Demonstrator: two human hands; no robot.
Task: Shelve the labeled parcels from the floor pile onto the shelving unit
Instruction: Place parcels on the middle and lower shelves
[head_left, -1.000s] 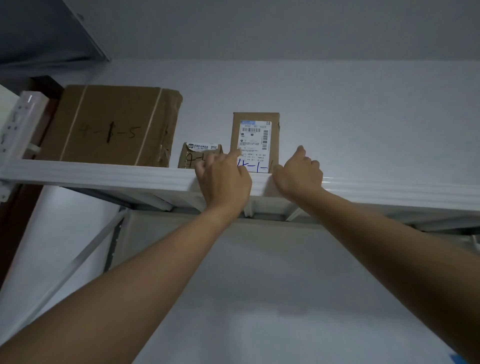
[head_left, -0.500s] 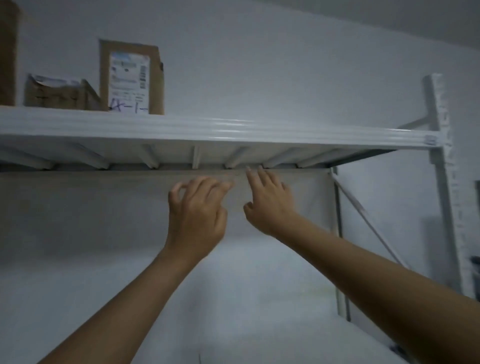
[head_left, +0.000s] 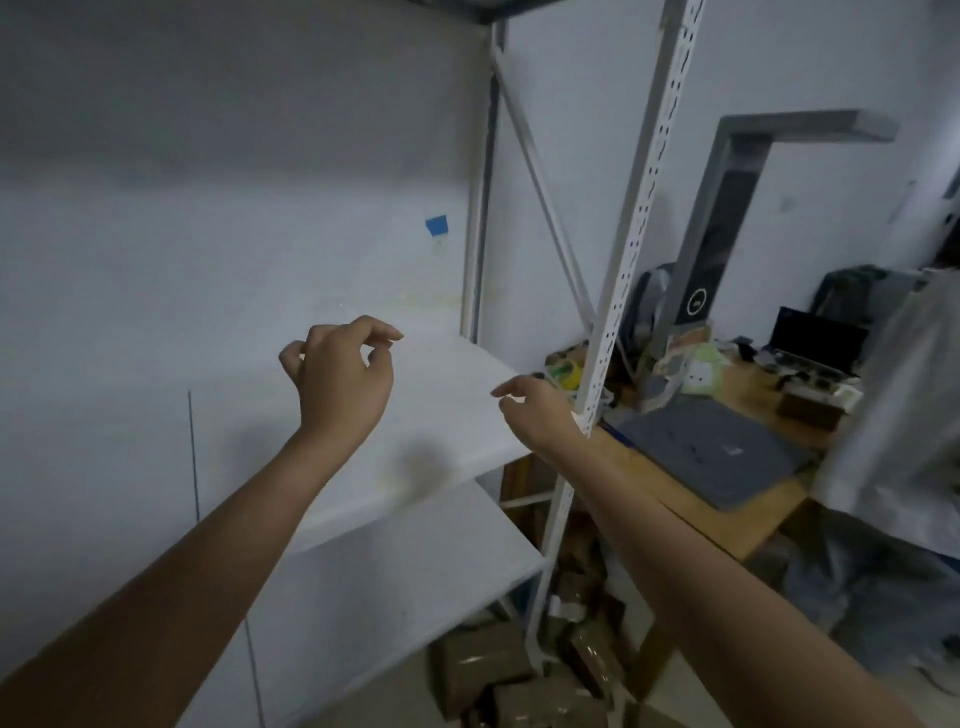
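Both my hands hang in the air in front of the white shelving unit (head_left: 447, 415) and hold nothing. My left hand (head_left: 340, 374) is raised over the middle shelf board with its fingers loosely curled. My right hand (head_left: 535, 408) is lower and to the right, near the perforated upright post (head_left: 631, 234), fingers relaxed. Brown cardboard parcels (head_left: 493, 670) lie in a pile on the floor at the foot of the post, partly hidden by the lower shelf (head_left: 405, 571). The top shelf and its parcels are out of view.
A wooden desk (head_left: 727, 519) stands right of the shelving, carrying a grey mat (head_left: 711, 457), a laptop (head_left: 815, 338), a roll of tape and clutter. A grey stand (head_left: 711, 244) rises behind it. Blue tape (head_left: 437, 227) marks the back wall. Dark bags lie under the desk.
My view has swung down and to the right, from the top shelf to the middle shelves and floor pile. Both hands left the upright parcel on the top shelf and dropped, empty.
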